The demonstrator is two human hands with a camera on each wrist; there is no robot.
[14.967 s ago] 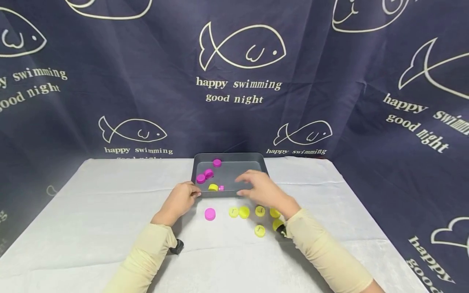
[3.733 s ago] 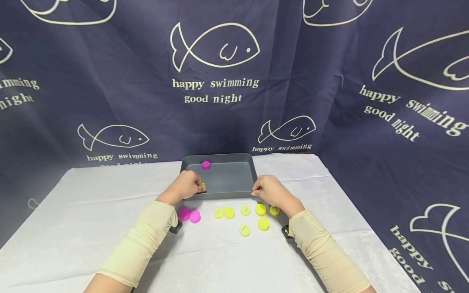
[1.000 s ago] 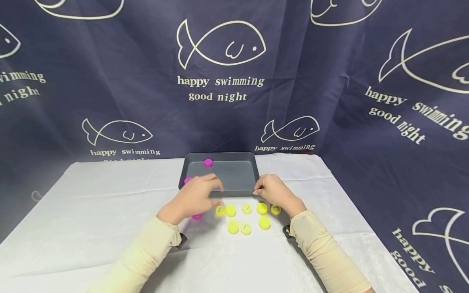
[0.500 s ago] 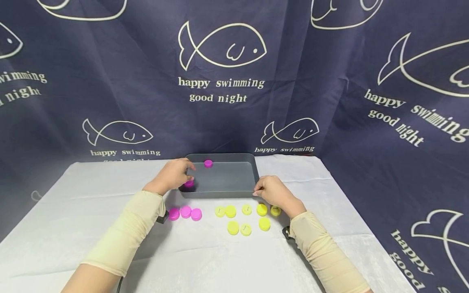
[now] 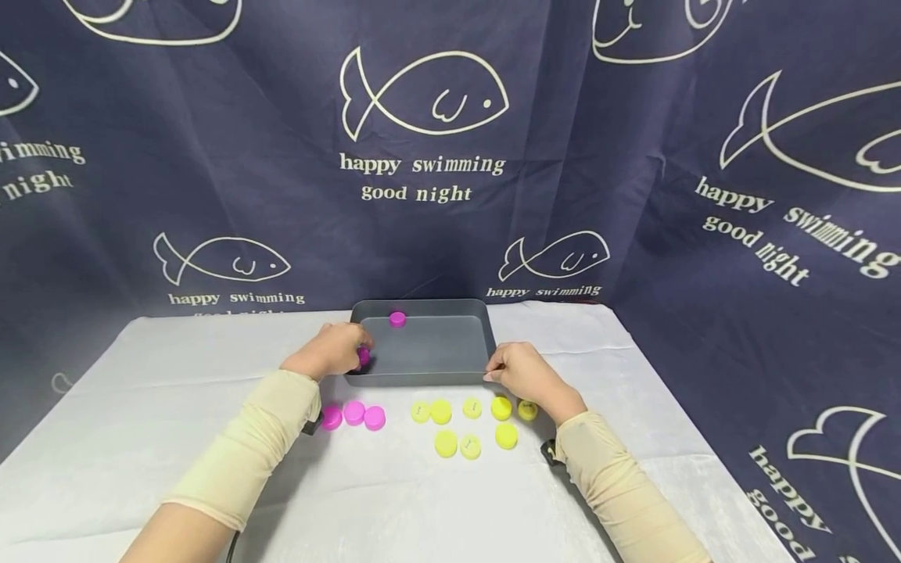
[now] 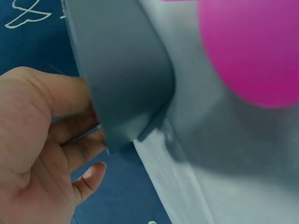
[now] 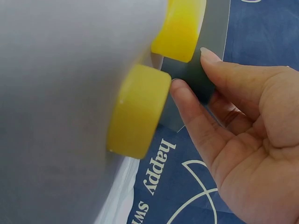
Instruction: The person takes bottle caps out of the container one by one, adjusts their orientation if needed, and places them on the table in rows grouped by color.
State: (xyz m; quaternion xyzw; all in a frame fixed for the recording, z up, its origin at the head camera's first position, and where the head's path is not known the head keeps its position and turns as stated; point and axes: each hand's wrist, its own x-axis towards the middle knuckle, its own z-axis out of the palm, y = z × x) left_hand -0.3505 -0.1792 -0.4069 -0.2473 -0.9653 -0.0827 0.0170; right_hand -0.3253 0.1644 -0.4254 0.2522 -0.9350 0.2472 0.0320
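A dark grey tray (image 5: 436,378) stands at the back of the table. My left hand (image 5: 329,349) reaches over its left wall and pinches a magenta bottle cap (image 5: 364,356) in the near left corner. In the left wrist view the tray wall hides the fingertips. Another magenta cap (image 5: 397,319) lies near the tray's far wall. My right hand (image 5: 526,374) grips the tray's near right corner, thumb and fingers on either side in the right wrist view. Just below that hand sit yellow caps (image 7: 140,112).
On the white cloth (image 5: 394,500) before the tray, three magenta caps (image 5: 354,412) lie in a row at the left. Several yellow caps (image 5: 446,443) form two rows to their right. A dark blue printed curtain (image 5: 422,234) hangs behind the table.
Since the oldest frame, magenta caps and a yellow one have gone from tray to table. My right hand has taken the tray's corner. Lately my left hand moved back and closed on a magenta cap.
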